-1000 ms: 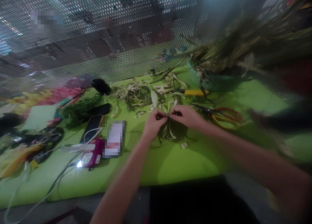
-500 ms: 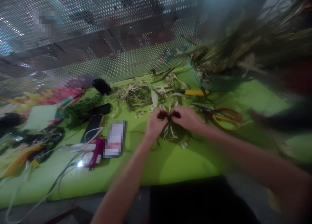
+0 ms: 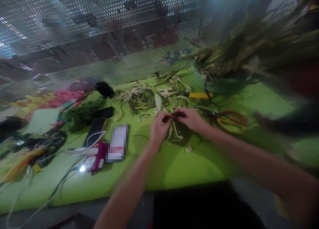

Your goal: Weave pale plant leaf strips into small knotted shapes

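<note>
My left hand (image 3: 159,127) and my right hand (image 3: 189,118) meet over the middle of the green table (image 3: 184,171). Both are closed, their fingertips pinching a small bundle of pale husk strips (image 3: 174,133). Loose looped ends hang below the fingers toward me. A broad pale husk piece (image 3: 158,101) stands out just beyond my left hand. Scissors (image 3: 231,122) with red and yellow handles lie to the right of my right hand, and behind it rests a yellow-handled tool (image 3: 200,95). The fingers hide the pinched part of the bundle.
Dry plant scraps (image 3: 136,96) spread behind my hands. A green basket (image 3: 211,84) heaped with long dry leaves stands at the back right. To the left lie a phone (image 3: 116,144), a purple device (image 3: 96,159) with a light, cables and green netting (image 3: 83,113). A perforated screen (image 3: 112,39) rises behind.
My right hand's fingers have shifted slightly up and over the bundle, while my left hand has turned a little. The bundle stays between them; the surroundings look the same.
</note>
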The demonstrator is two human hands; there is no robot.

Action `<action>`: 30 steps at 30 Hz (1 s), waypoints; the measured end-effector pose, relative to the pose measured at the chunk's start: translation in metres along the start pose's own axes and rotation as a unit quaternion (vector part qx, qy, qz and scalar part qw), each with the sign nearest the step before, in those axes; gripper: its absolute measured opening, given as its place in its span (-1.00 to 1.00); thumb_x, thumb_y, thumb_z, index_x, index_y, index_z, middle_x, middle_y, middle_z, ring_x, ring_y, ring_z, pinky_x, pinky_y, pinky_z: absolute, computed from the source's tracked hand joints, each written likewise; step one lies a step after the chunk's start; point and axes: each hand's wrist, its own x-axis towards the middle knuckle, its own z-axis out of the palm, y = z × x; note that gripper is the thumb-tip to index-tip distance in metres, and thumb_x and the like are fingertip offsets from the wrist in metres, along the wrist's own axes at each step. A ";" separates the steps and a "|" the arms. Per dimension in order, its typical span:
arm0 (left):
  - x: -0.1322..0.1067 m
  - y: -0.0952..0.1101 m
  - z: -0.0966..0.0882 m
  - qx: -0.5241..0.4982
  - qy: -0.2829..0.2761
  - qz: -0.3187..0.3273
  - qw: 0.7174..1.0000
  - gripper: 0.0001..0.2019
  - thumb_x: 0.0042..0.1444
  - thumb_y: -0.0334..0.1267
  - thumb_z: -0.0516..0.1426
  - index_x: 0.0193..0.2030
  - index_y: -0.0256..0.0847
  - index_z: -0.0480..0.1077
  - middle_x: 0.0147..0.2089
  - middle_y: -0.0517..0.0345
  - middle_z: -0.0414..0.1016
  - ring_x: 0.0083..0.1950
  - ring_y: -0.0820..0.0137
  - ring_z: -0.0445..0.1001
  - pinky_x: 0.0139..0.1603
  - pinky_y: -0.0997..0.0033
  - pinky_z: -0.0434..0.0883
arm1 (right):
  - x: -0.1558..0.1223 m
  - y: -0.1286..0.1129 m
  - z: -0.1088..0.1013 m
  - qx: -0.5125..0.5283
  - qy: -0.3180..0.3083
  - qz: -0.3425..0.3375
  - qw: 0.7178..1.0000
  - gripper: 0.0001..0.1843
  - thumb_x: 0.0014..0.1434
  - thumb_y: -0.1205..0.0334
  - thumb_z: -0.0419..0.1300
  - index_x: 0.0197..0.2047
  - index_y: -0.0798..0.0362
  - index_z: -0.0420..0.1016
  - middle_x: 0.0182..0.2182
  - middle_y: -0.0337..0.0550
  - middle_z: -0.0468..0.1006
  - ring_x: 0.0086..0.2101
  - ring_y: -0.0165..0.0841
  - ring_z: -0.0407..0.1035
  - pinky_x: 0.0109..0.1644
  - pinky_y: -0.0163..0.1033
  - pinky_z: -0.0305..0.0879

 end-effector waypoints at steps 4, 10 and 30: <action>0.000 0.003 -0.001 0.006 0.011 0.005 1.000 -0.95 0.09 -0.40 0.16 -0.34 -0.21 0.45 -0.30 0.14 0.44 -0.25 0.43 0.39 -0.22 0.45 0.34 | 0.000 0.002 0.000 -0.013 -0.008 0.012 1.000 -0.86 0.04 0.36 0.24 -0.28 0.07 0.59 -0.33 -0.20 0.63 -0.30 -0.35 0.45 -0.14 -0.21 0.32; 0.001 0.001 -0.001 -0.030 0.009 -0.015 0.999 -0.99 0.06 -0.36 0.20 -0.35 -0.21 0.47 -0.32 0.16 0.44 -0.28 0.45 0.40 -0.25 0.45 0.34 | 0.000 0.001 -0.002 -0.028 -0.002 0.043 0.999 -0.89 0.00 0.37 0.26 -0.33 0.10 0.55 -0.40 -0.22 0.59 -0.36 -0.38 0.41 -0.22 -0.25 0.29; 0.002 0.001 -0.007 -0.157 0.021 -0.223 0.962 -0.84 0.01 -0.22 0.25 -0.34 -0.21 0.38 -0.41 0.23 0.40 -0.38 0.48 0.36 -0.29 0.45 0.30 | 0.002 0.000 -0.014 -0.080 0.057 0.027 0.995 -0.94 0.01 0.35 0.21 -0.37 0.05 0.46 -0.42 -0.22 0.52 -0.41 -0.37 0.35 -0.33 -0.26 0.22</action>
